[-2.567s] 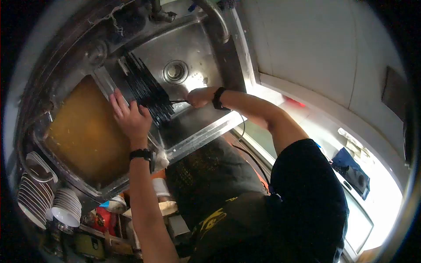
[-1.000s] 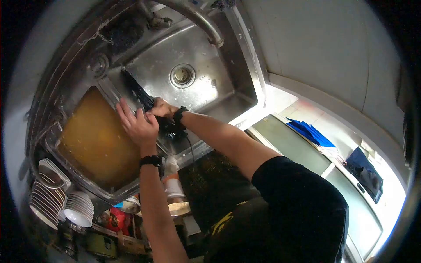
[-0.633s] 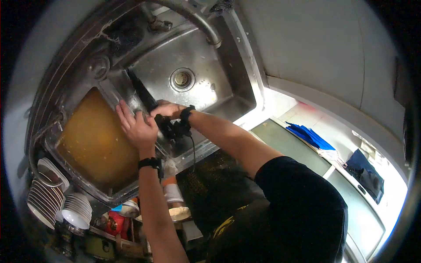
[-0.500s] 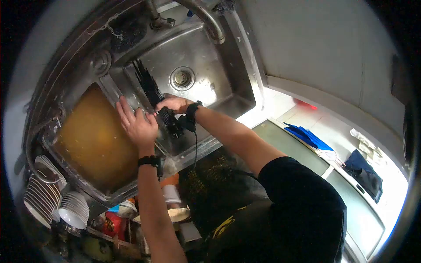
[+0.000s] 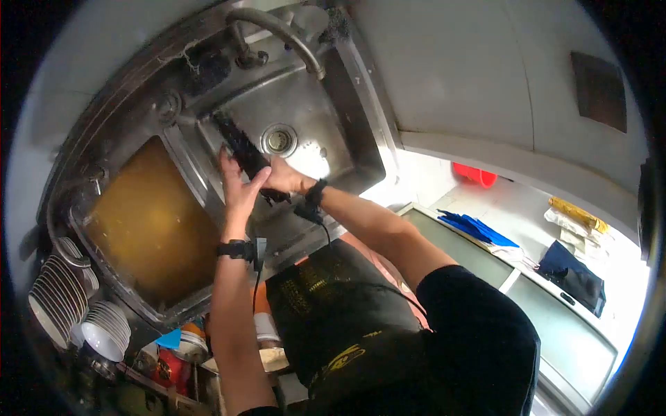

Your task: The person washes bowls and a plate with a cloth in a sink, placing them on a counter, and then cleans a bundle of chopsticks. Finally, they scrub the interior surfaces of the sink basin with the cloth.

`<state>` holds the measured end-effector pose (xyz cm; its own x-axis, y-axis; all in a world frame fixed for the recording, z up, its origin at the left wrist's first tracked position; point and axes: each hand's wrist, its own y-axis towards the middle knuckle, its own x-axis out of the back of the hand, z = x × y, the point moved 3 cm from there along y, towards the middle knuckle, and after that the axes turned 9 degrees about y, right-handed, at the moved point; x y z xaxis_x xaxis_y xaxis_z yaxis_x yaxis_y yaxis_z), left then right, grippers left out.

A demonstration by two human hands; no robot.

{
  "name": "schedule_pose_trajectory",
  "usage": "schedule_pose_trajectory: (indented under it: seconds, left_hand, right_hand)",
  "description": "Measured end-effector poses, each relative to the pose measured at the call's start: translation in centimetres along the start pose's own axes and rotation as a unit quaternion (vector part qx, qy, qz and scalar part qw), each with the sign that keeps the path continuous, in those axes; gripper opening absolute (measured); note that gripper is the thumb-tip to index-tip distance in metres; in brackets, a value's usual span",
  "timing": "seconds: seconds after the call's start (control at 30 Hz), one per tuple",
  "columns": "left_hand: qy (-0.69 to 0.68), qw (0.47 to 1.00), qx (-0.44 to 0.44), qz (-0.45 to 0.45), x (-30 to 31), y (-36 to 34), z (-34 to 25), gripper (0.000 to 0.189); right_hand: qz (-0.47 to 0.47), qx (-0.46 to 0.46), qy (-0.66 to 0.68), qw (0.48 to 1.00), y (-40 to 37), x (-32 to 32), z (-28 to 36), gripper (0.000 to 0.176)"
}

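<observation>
A bundle of black chopsticks (image 5: 239,142) slants over the near left side of the empty-looking sink basin (image 5: 326,104). My right hand (image 5: 283,176) is closed round the bundle's lower part from the right. On the other side, my left hand (image 5: 239,191) cups the bundle, its fingers along the left edge and its thumb towards my right hand. The far ends of the chopsticks spread slightly, blurred by motion. Below the hands, their short lower ends stick out. Each wrist wears a black strap with a small device and cable.
Left of the hands, a second basin holds cloudy brown water (image 5: 152,222). A curved faucet (image 5: 284,35) arches over the right basin, near its drain (image 5: 279,141). Stacked plates (image 5: 59,298) and white bowls (image 5: 106,329) stand at lower left. A red bucket (image 5: 475,173) is on the floor.
My left hand has moved from open beside the chopsticks to wrapping against them. The bundle and my right hand have shifted slightly, and the camera view has moved.
</observation>
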<state>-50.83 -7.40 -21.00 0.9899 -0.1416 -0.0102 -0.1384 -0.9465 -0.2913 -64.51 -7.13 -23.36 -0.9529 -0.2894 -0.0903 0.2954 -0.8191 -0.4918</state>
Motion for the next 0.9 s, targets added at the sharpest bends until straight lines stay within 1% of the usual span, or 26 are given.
schedule_pose_trajectory:
  seconds: [0.07,0.1,0.13,0.17,0.2,0.23,0.27,0.3,0.37,0.43,0.47,0.5,0.53,0.57,0.63,0.67,0.7,0.8,0.83,0.87,0.9]
  left_hand:
    - [0.013,0.998,0.052,-0.025,-0.3,0.7,1.2,0.062]
    - [0.014,0.996,0.085,-0.031,-0.7,0.3,1.7,0.060]
    - [0.014,0.992,0.119,-0.036,-1.2,-0.2,2.4,0.059]
    - [0.037,0.993,0.098,-0.046,-1.9,-1.0,3.3,0.053]
    - [0.061,0.993,0.094,-0.033,-2.0,-1.9,4.0,0.053]
    - [0.085,0.993,0.086,-0.020,-2.1,-2.5,4.1,0.052]
    - [0.107,0.991,0.075,-0.007,-2.3,-2.6,4.2,0.052]
    - [0.127,0.991,0.047,-0.005,-2.4,-2.6,4.7,0.052]
    - [0.136,0.988,0.078,0.005,-2.5,-3.3,5.4,0.054]
    - [0.173,0.979,0.102,0.017,-2.3,-4.1,5.6,0.054]
    - [0.156,0.982,0.108,0.010,-2.0,-4.7,5.3,0.054]
    - [0.140,0.984,0.113,0.003,-1.7,-5.3,5.0,0.054]
    - [0.123,0.985,0.117,-0.004,-1.5,-5.8,4.4,0.054]
    - [0.108,0.991,0.072,-0.015,-1.4,-6.4,2.8,0.050]
    - [0.038,0.996,0.074,-0.035,-0.2,-6.6,1.4,0.043]
    - [0.004,0.996,0.077,-0.045,0.4,-6.8,0.9,0.044]
    - [-0.032,0.995,0.078,-0.055,0.9,-6.9,0.5,0.046]
    - [0.147,0.987,0.070,0.005,1.7,-7.1,-1.7,0.045]
    - [0.190,0.981,0.017,0.039,2.2,-7.6,-1.5,0.044]
    - [0.083,0.995,0.046,0.037,2.4,-8.0,-0.5,0.045]
    - [-0.026,0.996,0.075,0.036,2.4,-8.3,0.6,0.046]
  right_hand:
    - [-0.003,0.136,0.047,0.990,-0.6,-1.0,0.3,0.054]
    - [0.024,0.108,0.032,0.993,-0.1,-1.1,-1.9,0.058]
    - [0.039,0.082,0.029,0.995,-0.3,-0.9,-2.4,0.058]
    - [0.055,0.056,0.026,0.997,-0.8,-0.8,-2.9,0.058]
    - [0.070,0.030,0.024,0.997,-1.2,-0.8,-3.3,0.058]
    - [0.100,0.029,-0.014,0.994,-1.1,-0.6,-6.3,0.045]
    - [0.117,0.035,-0.029,0.992,-0.9,-0.3,-7.2,0.045]
    - [0.134,0.039,-0.044,0.989,-1.1,-0.3,-7.9,0.044]
    - [0.142,-0.024,-0.057,0.988,-2.1,-0.4,-8.0,0.041]
    - [0.134,0.069,-0.086,0.985,-2.1,-1.0,-8.6,0.038]
    - [0.130,0.115,-0.098,0.980,-2.2,-1.6,-8.8,0.037]
    - [0.126,0.112,-0.072,0.983,-2.4,-2.1,-9.4,0.038]
    - [0.122,0.109,-0.047,0.985,-3.3,-2.5,-7.7,0.039]
    - [0.116,0.105,-0.022,0.987,-4.0,-2.7,-6.1,0.040]
    - [0.152,0.033,-0.057,0.986,-4.1,-2.8,-5.2,0.049]
    - [0.169,-0.003,-0.074,0.983,-4.2,-3.1,-4.8,0.054]
    - [0.141,0.037,-0.027,0.989,-4.3,-3.6,-3.8,0.062]
    - [0.117,0.126,-0.072,0.982,-4.3,-5.1,-4.8,0.059]
    - [0.125,0.134,-0.040,0.982,-5.0,-4.9,-2.8,0.058]
    - [0.149,0.121,-0.042,0.980,-5.1,-4.9,-2.5,0.056]
    - [0.172,0.108,-0.044,0.978,-5.2,-4.9,-2.3,0.055]
